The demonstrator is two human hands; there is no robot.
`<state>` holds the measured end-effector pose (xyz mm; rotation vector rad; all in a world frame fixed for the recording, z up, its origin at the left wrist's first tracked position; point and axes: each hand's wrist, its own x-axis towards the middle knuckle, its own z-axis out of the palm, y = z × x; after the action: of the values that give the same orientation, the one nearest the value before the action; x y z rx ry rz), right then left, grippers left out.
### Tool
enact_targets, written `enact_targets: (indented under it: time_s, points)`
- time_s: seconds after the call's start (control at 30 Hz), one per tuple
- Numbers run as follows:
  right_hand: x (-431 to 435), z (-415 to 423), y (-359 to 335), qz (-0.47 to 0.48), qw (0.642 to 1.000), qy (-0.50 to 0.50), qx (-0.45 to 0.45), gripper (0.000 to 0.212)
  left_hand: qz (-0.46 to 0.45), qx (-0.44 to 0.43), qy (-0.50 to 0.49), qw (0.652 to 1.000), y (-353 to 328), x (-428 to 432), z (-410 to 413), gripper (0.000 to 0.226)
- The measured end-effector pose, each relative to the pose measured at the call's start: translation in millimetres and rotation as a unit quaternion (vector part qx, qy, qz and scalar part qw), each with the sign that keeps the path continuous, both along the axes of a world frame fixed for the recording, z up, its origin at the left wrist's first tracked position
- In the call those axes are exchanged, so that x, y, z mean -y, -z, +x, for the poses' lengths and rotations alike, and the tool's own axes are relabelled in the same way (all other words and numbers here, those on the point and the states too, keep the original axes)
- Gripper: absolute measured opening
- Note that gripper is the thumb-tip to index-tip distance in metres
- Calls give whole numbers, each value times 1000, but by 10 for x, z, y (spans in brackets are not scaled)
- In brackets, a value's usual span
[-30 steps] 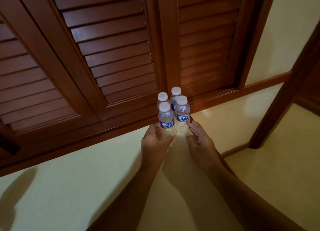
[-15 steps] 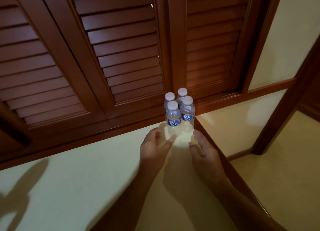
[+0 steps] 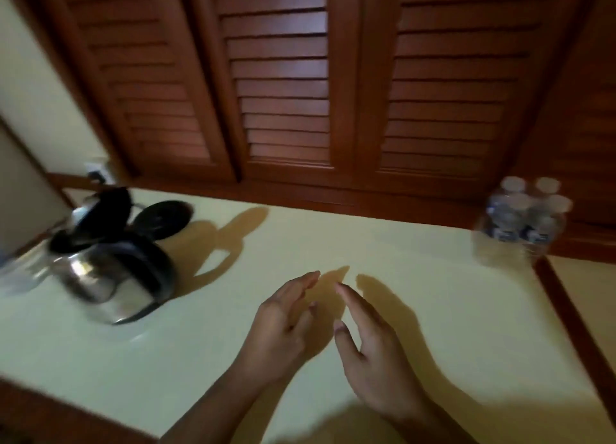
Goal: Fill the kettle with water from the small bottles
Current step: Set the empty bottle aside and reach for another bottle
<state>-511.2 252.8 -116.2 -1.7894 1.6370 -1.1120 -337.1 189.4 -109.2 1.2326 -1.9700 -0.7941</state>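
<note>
Left hand (image 3: 283, 323) and right hand (image 3: 373, 353) have left the white-capped bottles (image 3: 523, 220), fingers straight, empty; steel kettle (image 3: 110, 277), lid up.

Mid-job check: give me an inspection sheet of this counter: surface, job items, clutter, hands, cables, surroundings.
Surface: pale counter, wooden edge, shadows across it.
Job's things: kettle at the left, lid tipped open; four capped small bottles clustered at the right back corner.
Clutter: black round disc behind the kettle, perhaps its base; a clear blurred thing at the left edge.
Hands: left hand and right hand both open over the middle, holding nothing.
Cables: none traced; wall socket behind the kettle, blurred.
Surroundings: louvred wooden shutters behind the counter.
</note>
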Motion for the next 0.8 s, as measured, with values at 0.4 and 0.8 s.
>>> enact_targets:
  time_s: [0.4,0.8]
  points:
    - [141,2168,-67,-28,969,-244,39,51,-36,22,-219,975,-141,-718,2319,46]
    - [591,4301,86,-32,971,-234,-24,52,-61,49,-273,959,-171,-399,4399,42]
